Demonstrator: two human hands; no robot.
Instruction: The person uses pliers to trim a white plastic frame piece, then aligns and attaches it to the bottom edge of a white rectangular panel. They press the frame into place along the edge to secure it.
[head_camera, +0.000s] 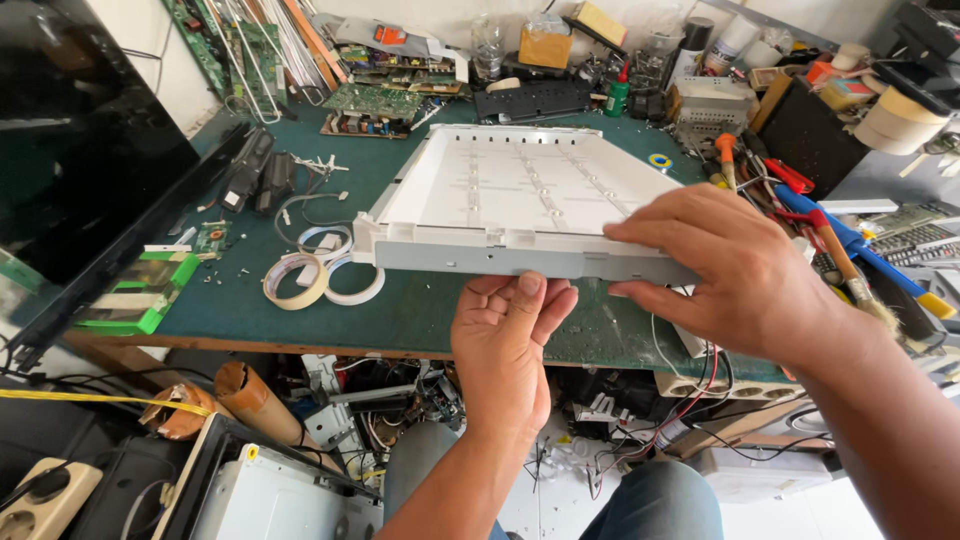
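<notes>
A shallow white backlight tray (520, 185) with thin light strips inside lies tilted over the green workbench (400, 310), its grey near edge raised toward me. My left hand (505, 345) is under the middle of that edge, fingers curled up against its underside. My right hand (725, 265) grips the edge's right end, thumb beneath and fingers over the top.
A large black screen panel (80, 150) leans at the left. Tape rolls (300, 280), a green box (140, 295), circuit boards (370, 105), bottles and hand tools (840, 250) crowd the bench. Under it lie cables, a power strip (40, 495) and my knees.
</notes>
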